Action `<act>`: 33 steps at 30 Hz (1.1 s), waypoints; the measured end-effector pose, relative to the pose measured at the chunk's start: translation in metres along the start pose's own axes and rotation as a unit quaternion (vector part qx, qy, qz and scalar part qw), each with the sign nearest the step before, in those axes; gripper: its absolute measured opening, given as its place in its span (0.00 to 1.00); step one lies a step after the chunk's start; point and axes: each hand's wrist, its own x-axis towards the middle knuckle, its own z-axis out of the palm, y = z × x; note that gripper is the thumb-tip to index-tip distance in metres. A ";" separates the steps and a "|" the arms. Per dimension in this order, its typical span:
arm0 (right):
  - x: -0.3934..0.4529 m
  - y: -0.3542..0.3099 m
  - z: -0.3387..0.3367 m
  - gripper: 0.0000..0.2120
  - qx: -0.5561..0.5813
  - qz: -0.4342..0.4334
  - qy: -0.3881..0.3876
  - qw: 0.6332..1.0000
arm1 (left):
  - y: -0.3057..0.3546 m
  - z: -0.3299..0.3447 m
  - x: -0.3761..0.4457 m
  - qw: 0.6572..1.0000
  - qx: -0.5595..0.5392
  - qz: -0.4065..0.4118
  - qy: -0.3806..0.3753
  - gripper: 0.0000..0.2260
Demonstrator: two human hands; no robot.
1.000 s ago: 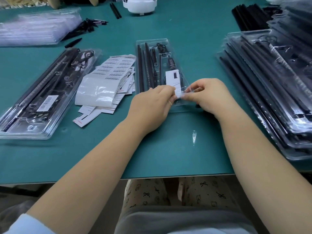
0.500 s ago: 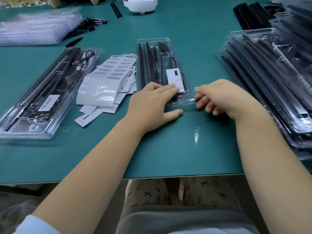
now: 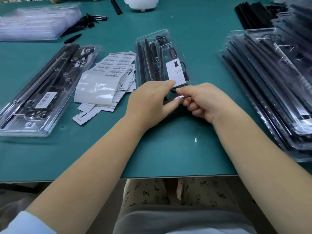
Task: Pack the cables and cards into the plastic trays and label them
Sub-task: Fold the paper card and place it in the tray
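Note:
A clear plastic tray (image 3: 162, 48) lies in the middle of the green table, holding black cables and a white card (image 3: 174, 71). My left hand (image 3: 150, 102) holds the tray's near end, fingers stretched over its top beside the card and thumb at its front edge. My right hand (image 3: 202, 100) is curled just right of it and pinches a small white label (image 3: 179, 98) at the tray's near edge. Both hands hide that end of the tray.
A packed, barcode-labelled tray (image 3: 42, 92) lies at the left. Barcode label sheets (image 3: 108, 76) and loose cards lie between the trays. Packed trays (image 3: 270, 81) are stacked at the right, empty trays (image 3: 33, 22) at the far left, loose black parts (image 3: 87, 22) behind.
My left hand went from pinching to lying flat on the tray, then rose onto its near end. My right hand rested curled on the table, then returned with a small label.

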 end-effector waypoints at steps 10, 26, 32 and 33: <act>-0.003 -0.001 0.005 0.10 0.053 -0.018 0.054 0.997 | 0.002 -0.003 0.000 0.999 -0.014 -0.032 -0.031 0.19; 0.005 -0.006 -0.008 0.13 -0.098 -0.141 0.134 0.976 | 0.000 -0.006 -0.001 0.980 0.060 -0.018 -0.189 0.24; 0.016 -0.004 -0.022 0.19 -0.171 -0.085 0.156 0.969 | 0.010 -0.014 -0.002 0.988 0.065 0.048 -0.131 0.28; 0.017 -0.004 -0.022 0.18 -0.163 -0.079 0.157 0.971 | 0.011 -0.014 -0.002 0.989 0.056 0.046 -0.131 0.28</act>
